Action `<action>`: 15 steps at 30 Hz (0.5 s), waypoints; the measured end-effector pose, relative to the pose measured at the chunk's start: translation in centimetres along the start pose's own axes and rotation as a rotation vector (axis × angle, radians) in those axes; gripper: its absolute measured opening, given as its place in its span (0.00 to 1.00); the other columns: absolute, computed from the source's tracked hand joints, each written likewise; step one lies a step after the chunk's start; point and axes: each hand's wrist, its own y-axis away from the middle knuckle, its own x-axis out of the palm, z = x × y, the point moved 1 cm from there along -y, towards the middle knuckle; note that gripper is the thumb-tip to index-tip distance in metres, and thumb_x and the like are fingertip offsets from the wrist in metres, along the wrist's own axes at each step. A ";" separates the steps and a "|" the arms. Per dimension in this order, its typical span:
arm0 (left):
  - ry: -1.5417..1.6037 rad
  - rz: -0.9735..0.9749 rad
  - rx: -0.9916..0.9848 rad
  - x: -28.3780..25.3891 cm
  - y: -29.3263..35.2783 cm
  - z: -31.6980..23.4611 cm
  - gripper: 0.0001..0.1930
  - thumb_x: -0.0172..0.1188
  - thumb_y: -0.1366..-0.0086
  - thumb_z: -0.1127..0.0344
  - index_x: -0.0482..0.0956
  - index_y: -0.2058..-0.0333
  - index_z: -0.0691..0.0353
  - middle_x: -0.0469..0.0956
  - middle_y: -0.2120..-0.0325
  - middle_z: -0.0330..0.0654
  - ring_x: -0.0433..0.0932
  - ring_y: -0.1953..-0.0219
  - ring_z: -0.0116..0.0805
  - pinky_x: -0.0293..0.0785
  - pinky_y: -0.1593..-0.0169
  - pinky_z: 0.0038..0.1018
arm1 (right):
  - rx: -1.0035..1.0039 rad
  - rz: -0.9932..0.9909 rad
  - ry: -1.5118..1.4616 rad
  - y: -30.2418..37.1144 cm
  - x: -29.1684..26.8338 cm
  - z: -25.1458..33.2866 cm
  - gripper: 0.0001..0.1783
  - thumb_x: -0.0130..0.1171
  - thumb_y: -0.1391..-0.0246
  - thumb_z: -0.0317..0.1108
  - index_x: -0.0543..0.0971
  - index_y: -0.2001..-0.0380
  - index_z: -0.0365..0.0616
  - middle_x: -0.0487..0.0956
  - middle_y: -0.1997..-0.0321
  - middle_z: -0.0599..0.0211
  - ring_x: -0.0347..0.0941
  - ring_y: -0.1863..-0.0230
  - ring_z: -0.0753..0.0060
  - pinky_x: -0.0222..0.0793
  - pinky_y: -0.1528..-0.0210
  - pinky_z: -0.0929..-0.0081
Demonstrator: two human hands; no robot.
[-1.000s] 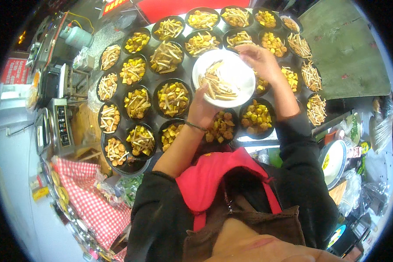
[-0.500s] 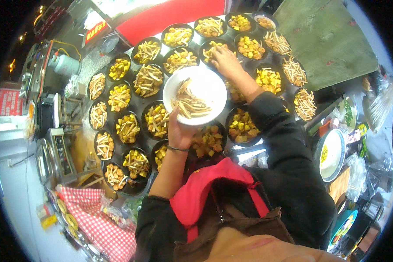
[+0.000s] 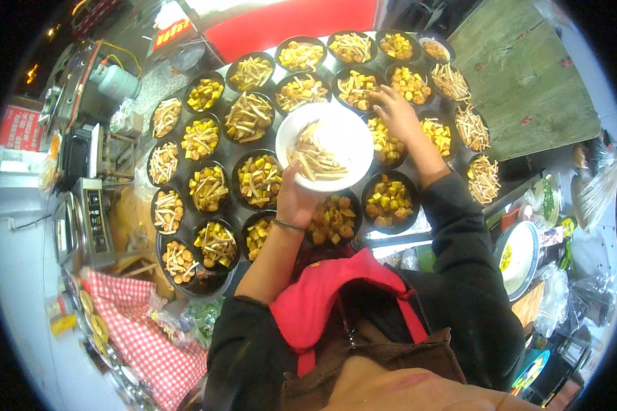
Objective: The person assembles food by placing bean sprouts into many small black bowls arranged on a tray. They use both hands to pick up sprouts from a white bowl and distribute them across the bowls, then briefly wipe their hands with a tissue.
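Note:
My left hand (image 3: 297, 198) grips the near rim of a white bowl (image 3: 355, 140), thumb over the edge. Pale tan strips (image 3: 315, 156) lie heaped in its left and lower part. To the right of the bowl, my right hand (image 3: 395, 113) hovers with fingers loosely apart at the edge of a black bowl (image 3: 358, 89) of yellow cubes topped with strips. Nothing shows between those fingers. Beneath that hand sits another black bowl (image 3: 385, 145) of yellow and brown chunks, partly covered by the wrist.
Many black bowls crowd the dark table, some topped with strips, like this one (image 3: 248, 118), others with bare yellow cubes, like this one (image 3: 391, 198). A greenish board (image 3: 521, 82) stands far right. A blue-rimmed basin (image 3: 521, 257) sits nearer right, a checkered cloth (image 3: 140, 322) at lower left.
My right hand has drawn back toward me and right, off the bowl it was over; strips now show on top there. The whole view has shifted slightly. My left hand still holds the white bowl.

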 end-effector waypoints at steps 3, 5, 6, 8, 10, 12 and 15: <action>0.013 0.043 -0.013 0.4 0.0 0.1 0.31 0.52 0.40 0.52 0.56 0.42 0.59 0.65 0.46 0.45 0.65 0.44 0.42 0.64 0.43 0.42 | 0.086 0.021 -0.477 0.7 -2.3 3.1 0.15 0.57 0.49 0.31 0.76 0.56 0.47 0.74 0.55 0.59 0.74 0.60 0.67 0.70 0.57 0.75; -0.032 0.010 0.002 0.5 -0.1 0.1 0.31 0.52 0.40 0.52 0.56 0.42 0.59 0.65 0.46 0.45 0.65 0.44 0.42 0.64 0.43 0.41 | -0.023 0.222 -0.782 2.1 -3.5 5.7 0.17 0.59 0.52 0.30 0.75 0.56 0.45 0.75 0.58 0.61 0.74 0.63 0.70 0.70 0.59 0.78; -0.022 0.044 0.001 0.6 0.0 0.1 0.31 0.53 0.40 0.52 0.57 0.42 0.59 0.65 0.46 0.45 0.66 0.45 0.41 0.65 0.44 0.41 | -0.028 0.325 -0.642 2.8 -4.0 6.8 0.20 0.61 0.54 0.31 0.74 0.54 0.44 0.75 0.57 0.60 0.74 0.61 0.68 0.70 0.58 0.76; -0.010 0.025 -0.025 0.7 0.0 0.3 0.31 0.53 0.40 0.52 0.57 0.42 0.59 0.66 0.47 0.45 0.68 0.47 0.41 0.66 0.44 0.41 | -0.193 0.430 -0.494 3.9 -4.4 8.7 0.32 0.66 0.61 0.36 0.70 0.49 0.45 0.73 0.54 0.55 0.72 0.53 0.58 0.69 0.53 0.68; -0.016 0.049 -0.048 0.9 -0.2 0.7 0.31 0.53 0.40 0.52 0.56 0.42 0.58 0.66 0.47 0.44 0.67 0.46 0.41 0.65 0.44 0.42 | -0.258 0.406 -0.296 4.6 -4.1 10.0 0.39 0.69 0.66 0.42 0.67 0.47 0.47 0.71 0.51 0.52 0.68 0.49 0.49 0.66 0.49 0.62; -0.037 0.062 -0.053 1.3 -0.1 1.4 0.30 0.53 0.40 0.52 0.56 0.42 0.58 0.66 0.47 0.44 0.67 0.46 0.41 0.64 0.43 0.42 | -0.356 0.225 -0.191 5.1 -3.2 11.0 0.37 0.68 0.68 0.39 0.69 0.49 0.49 0.71 0.53 0.49 0.68 0.51 0.47 0.65 0.50 0.61; -0.053 0.099 -0.086 1.4 -0.3 2.1 0.30 0.52 0.40 0.54 0.57 0.42 0.57 0.67 0.47 0.42 0.67 0.46 0.40 0.64 0.44 0.42 | -0.331 0.217 -0.347 5.5 -2.0 10.9 0.34 0.66 0.68 0.35 0.71 0.51 0.50 0.72 0.56 0.48 0.69 0.53 0.47 0.66 0.51 0.60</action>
